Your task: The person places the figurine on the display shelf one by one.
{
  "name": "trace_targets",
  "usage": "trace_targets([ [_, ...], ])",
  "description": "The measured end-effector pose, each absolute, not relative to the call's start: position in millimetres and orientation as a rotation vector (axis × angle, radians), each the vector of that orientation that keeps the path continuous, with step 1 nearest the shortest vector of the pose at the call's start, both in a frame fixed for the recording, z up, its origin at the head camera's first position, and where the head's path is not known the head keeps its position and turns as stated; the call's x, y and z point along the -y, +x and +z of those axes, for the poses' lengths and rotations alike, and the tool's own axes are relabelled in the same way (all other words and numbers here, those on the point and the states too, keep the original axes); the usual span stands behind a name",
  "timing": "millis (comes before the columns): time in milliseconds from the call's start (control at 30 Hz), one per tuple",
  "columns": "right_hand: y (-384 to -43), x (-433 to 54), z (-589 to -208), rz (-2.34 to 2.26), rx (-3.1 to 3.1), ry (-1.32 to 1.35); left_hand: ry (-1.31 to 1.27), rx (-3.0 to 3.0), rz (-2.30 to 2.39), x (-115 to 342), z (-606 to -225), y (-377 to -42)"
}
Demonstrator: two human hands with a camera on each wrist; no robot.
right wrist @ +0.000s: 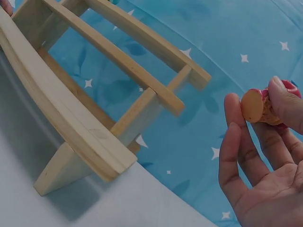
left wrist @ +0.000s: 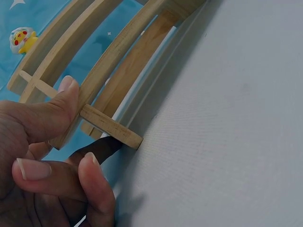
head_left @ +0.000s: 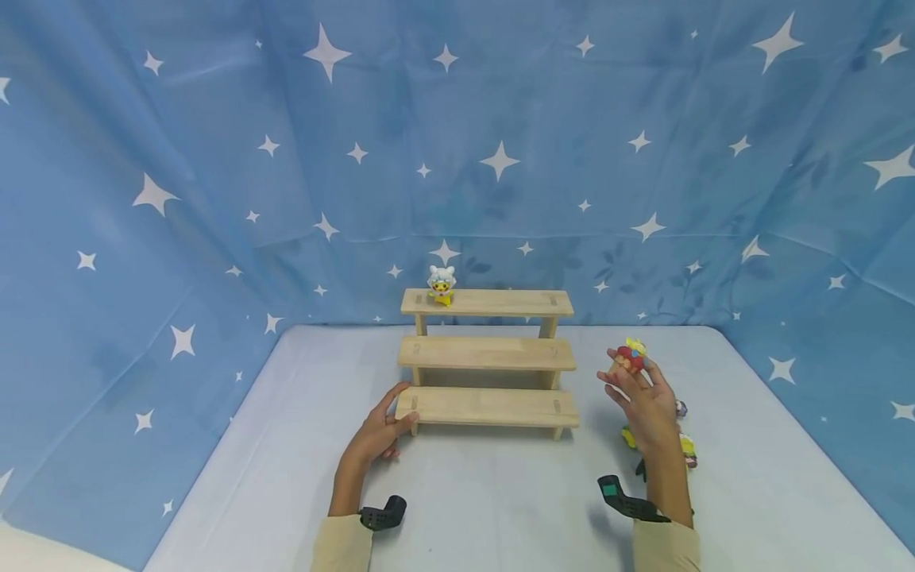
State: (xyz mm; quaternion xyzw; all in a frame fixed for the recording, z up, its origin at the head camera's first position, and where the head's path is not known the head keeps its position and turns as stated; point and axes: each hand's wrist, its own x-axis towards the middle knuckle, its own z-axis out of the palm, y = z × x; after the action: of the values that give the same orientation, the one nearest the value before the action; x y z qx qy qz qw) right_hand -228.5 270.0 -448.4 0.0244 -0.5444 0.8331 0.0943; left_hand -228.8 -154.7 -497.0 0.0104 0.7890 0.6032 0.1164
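A three-step wooden display stand stands on the white table. My left hand grips the left end of its lowest step, the thumb lying on the wood in the left wrist view. To the right of the stand, my right hand holds up a small figurine with red and yellow on top. In the right wrist view the thumb and fingers pinch this figurine, its flat tan base facing the stand. On the top step's left end sits a yellow figurine with a white hood.
Several small figurines lie on the table around my right forearm, among them a yellow piece and a dark-and-white one. The forearm partly hides them. A blue star-patterned curtain hangs behind the table and along its sides.
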Motion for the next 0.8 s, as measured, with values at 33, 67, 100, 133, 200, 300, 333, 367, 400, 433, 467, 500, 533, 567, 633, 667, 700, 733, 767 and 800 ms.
trace_targets([
  [33,-230,-269,-447,2.452,1.642,0.066,0.024,-2.312,1.763,155,-497,-229],
  [67,-231,-268,-446,2.437,1.662,0.062,0.018,-2.312,1.761,155,-497,-228],
  [100,-233,-266,-445,2.425,1.679,0.056,0.011,-2.312,1.762,155,-497,-228],
  [133,-235,-265,-444,2.421,1.683,0.056,0.008,-2.315,1.761,155,-497,-228],
  [200,-240,-261,-440,2.403,1.696,0.049,0.007,-2.32,1.764,156,-496,-228],
  [300,-249,-256,-432,2.379,1.71,0.065,0.024,-2.317,1.778,156,-495,-228],
  [333,-252,-254,-429,2.366,1.717,0.079,0.033,-2.319,1.779,156,-494,-229],
  [367,-255,-253,-426,2.347,1.73,0.092,0.037,-2.318,1.783,156,-494,-229],
  [400,-257,-251,-423,2.325,1.745,0.109,0.041,-2.316,1.783,156,-494,-229],
  [433,-259,-249,-420,2.294,1.768,0.121,0.044,-2.313,1.784,155,-493,-230],
  [467,-262,-247,-418,2.273,1.779,0.131,0.045,-2.308,1.785,155,-493,-230],
  [500,-264,-246,-415,2.244,1.798,0.133,0.044,-2.304,1.785,155,-494,-230],
  [533,-266,-244,-413,2.216,1.815,0.132,0.043,-2.301,1.783,155,-494,-230],
  [567,-268,-242,-411,2.185,1.836,0.128,0.038,-2.298,1.781,155,-494,-230],
  [633,-273,-239,-407,2.143,1.87,0.128,0.031,-2.298,1.773,154,-496,-230],
  [667,-276,-238,-406,2.124,1.885,0.139,0.027,-2.301,1.769,154,-496,-230],
  [700,-278,-236,-404,2.097,1.907,0.162,0.024,-2.305,1.765,154,-497,-230],
  [733,-281,-234,-402,2.078,1.923,0.185,0.021,-2.308,1.762,154,-497,-229],
  [767,-283,-232,-400,2.055,1.943,0.207,0.019,-2.308,1.761,154,-497,-229],
  [800,-286,-230,-398,2.031,1.965,0.228,0.021,-2.31,1.758,154,-497,-229],
])
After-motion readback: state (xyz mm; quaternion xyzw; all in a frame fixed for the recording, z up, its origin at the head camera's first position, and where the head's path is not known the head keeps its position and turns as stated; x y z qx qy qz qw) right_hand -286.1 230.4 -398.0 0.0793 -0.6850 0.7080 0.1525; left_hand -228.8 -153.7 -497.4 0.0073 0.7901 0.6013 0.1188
